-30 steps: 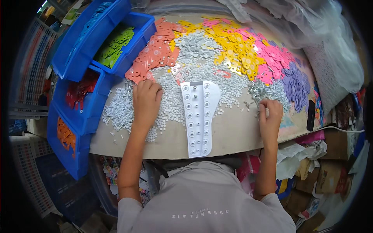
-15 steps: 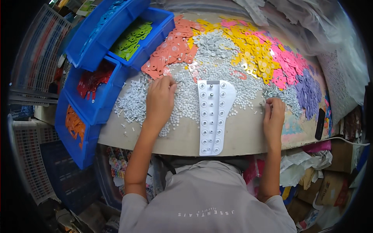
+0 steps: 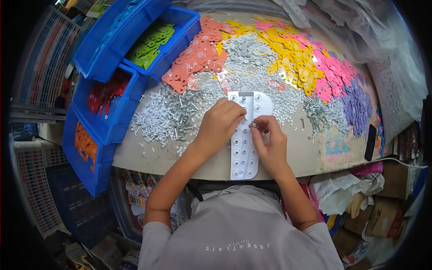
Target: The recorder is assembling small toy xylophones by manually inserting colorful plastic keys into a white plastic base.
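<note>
A white plastic jig (image 3: 249, 168) with rows of round seats and metal studs down its middle lies upright before me on the table. Over its upper left part is my left hand (image 3: 223, 121), thumb and fingers pinched at the middle row; what they hold is hidden. My right hand (image 3: 271, 143) is at the jig's right edge, its thumb and forefinger closed on a small shiny metal screw (image 3: 255, 124). White plastic rivets (image 3: 155, 117) are heaped to the left, silver screws (image 3: 317, 110) to the right, and small white discs (image 3: 288, 101) lie behind the jig.
Blue bins (image 3: 114, 119) with coloured plastic pieces line the left side. Flat pieces lie in coral (image 3: 198, 54), yellow (image 3: 297, 63), pink (image 3: 333, 74) and purple (image 3: 357, 105) piles at the back. A black phone-like object (image 3: 371, 143) and a white cable (image 3: 400, 163) are on the right.
Both hands have come inward to the jig, my left from the rivet heap and coral pieces, my right from the screw pile. The jig has hardly moved.
</note>
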`<state>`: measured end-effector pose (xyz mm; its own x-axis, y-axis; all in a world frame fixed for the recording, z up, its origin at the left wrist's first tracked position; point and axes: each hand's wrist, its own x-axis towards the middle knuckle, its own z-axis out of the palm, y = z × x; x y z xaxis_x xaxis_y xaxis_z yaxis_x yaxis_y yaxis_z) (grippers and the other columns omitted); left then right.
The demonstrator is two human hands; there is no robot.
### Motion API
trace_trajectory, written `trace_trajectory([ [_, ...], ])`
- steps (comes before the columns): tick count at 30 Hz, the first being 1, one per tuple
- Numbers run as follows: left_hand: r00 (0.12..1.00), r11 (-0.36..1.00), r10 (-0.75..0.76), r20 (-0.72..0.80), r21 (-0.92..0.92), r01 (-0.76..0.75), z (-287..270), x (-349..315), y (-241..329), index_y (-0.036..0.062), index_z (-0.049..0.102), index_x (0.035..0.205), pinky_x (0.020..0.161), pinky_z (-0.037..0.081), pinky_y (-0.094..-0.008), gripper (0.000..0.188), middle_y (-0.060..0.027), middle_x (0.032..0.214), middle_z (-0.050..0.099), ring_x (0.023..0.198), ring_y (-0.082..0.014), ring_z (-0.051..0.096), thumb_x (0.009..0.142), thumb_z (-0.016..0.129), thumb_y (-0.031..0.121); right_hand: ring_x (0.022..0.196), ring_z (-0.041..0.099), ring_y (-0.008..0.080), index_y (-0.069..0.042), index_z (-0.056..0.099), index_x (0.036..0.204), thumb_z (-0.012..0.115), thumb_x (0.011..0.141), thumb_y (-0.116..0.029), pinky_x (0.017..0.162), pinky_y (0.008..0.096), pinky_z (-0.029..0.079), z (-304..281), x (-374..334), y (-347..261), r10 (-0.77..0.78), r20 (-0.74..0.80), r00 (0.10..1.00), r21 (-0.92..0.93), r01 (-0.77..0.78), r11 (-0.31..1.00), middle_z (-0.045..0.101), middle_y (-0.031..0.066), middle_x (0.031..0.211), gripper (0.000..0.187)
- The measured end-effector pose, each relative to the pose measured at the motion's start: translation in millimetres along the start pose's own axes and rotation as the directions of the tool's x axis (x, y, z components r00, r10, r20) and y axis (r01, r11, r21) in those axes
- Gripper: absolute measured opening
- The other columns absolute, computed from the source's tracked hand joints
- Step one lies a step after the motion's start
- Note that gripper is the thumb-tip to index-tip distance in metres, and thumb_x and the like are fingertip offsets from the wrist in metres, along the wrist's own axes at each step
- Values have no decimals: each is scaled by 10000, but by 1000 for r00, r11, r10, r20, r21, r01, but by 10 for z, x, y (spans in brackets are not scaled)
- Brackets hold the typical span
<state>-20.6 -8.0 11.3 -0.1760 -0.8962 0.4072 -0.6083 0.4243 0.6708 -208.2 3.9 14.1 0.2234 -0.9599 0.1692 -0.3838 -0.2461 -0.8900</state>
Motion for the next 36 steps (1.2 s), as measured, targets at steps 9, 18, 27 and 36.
trace_trajectory([
  [9, 991, 979, 130, 40, 152, -134, 24, 28, 27, 21, 645, 908, 764, 512, -406, 156, -110, 889, 624, 898, -294, 597, 753, 646, 7, 776, 649, 149, -12, 615, 1024, 696, 899, -7, 732, 293, 529, 4, -34, 82, 36, 56, 998, -49, -33, 998, 716, 78, 920, 150],
  [18, 981, 962, 171, 89, 199, -186, -21, -11, 62, 37, 704, 982, 879, 447, -379, 231, -73, 997, 648, 963, -258, 592, 760, 642, 23, 744, 606, 208, -16, 647, 970, 735, 856, -1, 671, 323, 502, 62, -27, 54, -33, 71, 997, -145, 43, 989, 590, 98, 866, 145],
  [27, 998, 964, 49, 29, 260, -55, -127, -108, 55, 48, 711, 1038, 945, 400, -437, 235, -91, 1100, 639, 1080, -275, 572, 806, 669, 56, 766, 596, 273, -22, 660, 943, 726, 829, 39, 659, 371, 496, 32, -3, 51, -228, 95, 969, -254, 245, 936, 625, 112, 860, 145],
  [36, 972, 827, -130, -194, 519, 215, -495, -28, -697, 59, 711, 952, 878, 403, -419, 167, -80, 953, 633, 973, -283, 582, 827, 766, 154, 881, 606, 294, -29, 693, 1008, 729, 828, 7, 775, 389, 498, -121, 20, -133, -292, 165, 942, -253, 326, 911, 680, 124, 988, 187],
])
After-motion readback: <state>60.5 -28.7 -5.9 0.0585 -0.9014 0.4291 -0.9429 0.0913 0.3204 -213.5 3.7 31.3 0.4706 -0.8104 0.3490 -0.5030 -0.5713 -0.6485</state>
